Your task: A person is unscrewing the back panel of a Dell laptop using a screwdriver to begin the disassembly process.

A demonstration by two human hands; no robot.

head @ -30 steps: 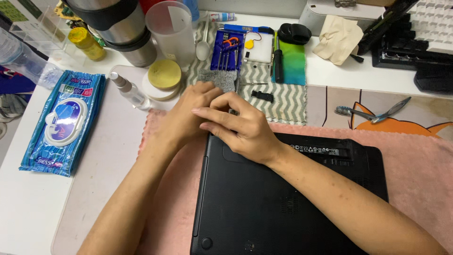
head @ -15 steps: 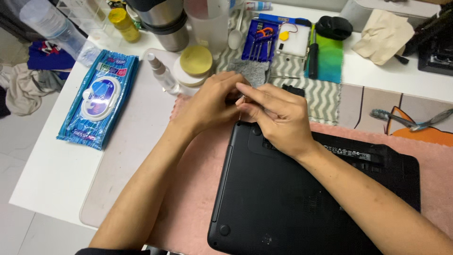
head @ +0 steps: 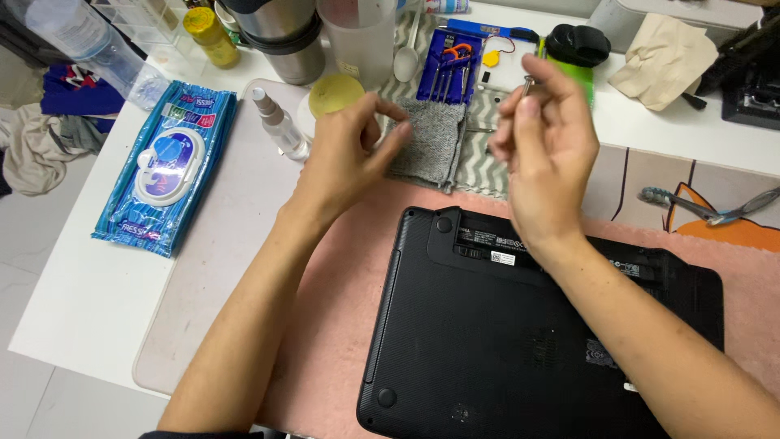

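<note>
A black laptop [head: 528,333] lies bottom up on a pink mat [head: 325,309]. My left hand [head: 345,158] hovers past the laptop's far left corner. Its fingertips are drawn together at the edge of a grey knitted cloth [head: 431,138], and anything tiny pinched there is hidden. My right hand [head: 544,138] is raised above the laptop's far edge, fingers closed on a thin metal tool [head: 528,81] whose tip sticks up. Just beyond the cloth lies a blue case of small screwdrivers [head: 449,65].
A blue pack of wet wipes [head: 166,167], a small spray bottle [head: 276,122] and a yellow-lidded jar [head: 335,93] sit to the left. A steel tumbler [head: 280,32] and a plastic cup [head: 357,32] stand behind them. Metal pliers [head: 707,207] lie at the right and a beige cloth [head: 666,57] lies far right.
Both hands were pressed together on the laptop's far left corner. They have now lifted and parted, the left toward the grey cloth and the right up with the thin tool.
</note>
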